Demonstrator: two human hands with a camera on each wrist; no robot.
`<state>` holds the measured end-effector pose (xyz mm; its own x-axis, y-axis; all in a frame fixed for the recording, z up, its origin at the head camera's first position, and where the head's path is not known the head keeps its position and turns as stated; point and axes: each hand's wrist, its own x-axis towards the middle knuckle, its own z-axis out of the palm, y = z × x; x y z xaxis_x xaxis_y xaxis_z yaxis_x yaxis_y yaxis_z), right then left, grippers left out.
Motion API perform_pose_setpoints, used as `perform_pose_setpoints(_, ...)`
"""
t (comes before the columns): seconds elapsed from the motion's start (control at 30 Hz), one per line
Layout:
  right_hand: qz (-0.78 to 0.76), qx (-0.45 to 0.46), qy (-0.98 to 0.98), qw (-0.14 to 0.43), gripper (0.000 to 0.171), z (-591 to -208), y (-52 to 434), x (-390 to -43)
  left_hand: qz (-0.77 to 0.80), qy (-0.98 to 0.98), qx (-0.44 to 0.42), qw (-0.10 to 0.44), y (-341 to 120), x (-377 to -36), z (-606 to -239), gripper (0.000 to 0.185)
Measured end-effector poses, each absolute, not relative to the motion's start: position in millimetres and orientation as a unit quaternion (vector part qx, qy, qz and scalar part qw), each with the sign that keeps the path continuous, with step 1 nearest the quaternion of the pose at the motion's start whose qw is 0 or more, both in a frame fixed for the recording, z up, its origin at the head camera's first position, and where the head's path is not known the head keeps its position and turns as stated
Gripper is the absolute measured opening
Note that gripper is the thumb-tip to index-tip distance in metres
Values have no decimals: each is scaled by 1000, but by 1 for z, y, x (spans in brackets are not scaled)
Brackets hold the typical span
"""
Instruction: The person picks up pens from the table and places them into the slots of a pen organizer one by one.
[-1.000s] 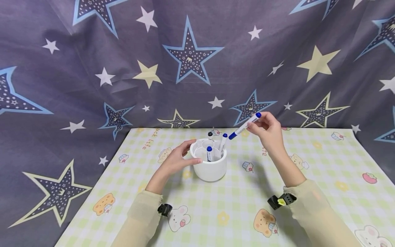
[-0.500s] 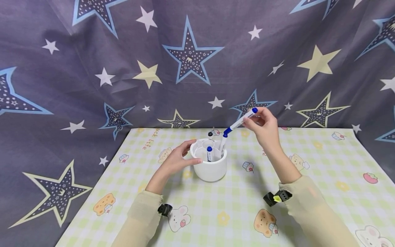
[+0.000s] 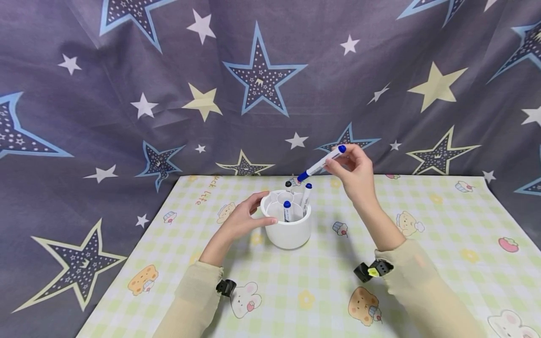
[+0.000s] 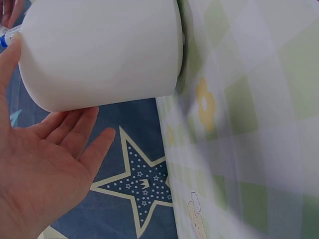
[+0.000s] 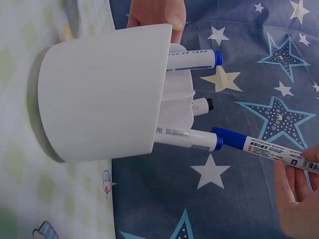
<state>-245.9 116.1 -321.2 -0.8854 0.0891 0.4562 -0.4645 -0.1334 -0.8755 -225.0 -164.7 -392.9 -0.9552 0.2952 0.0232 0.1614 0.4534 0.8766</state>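
Note:
A white round pen holder (image 3: 288,234) with inner compartments stands upright on the table. My left hand (image 3: 243,218) holds its left side, the thumb on the front rim and the fingers around the back. In the right wrist view, two blue-capped markers (image 5: 192,60) and a black-capped marker (image 5: 201,106) stick out of the holder. Above its back right, my right hand (image 3: 355,173) pinches a whiteboard marker (image 3: 321,163) near its upper end. That marker is tilted, its blue cap pointing down and left, apart from the holder.
A checked tablecloth (image 3: 304,277) with cartoon prints covers the table. Close behind the table's back edge hangs a dark curtain (image 3: 270,136) with stars. A black wrist camera (image 3: 374,271) sits on the right wrist, another on the left.
My right hand has carried the marker left and slightly up, from right of the pen holder to above its back part. The left hand and the holder stay where they were.

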Motion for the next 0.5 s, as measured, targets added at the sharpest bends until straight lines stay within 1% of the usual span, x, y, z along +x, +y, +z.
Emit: perform_pose_setpoints(0.5, 741, 162, -629, 169, 26, -313, 98, -239, 505, 850, 132, 68, -165, -224, -394, 80)
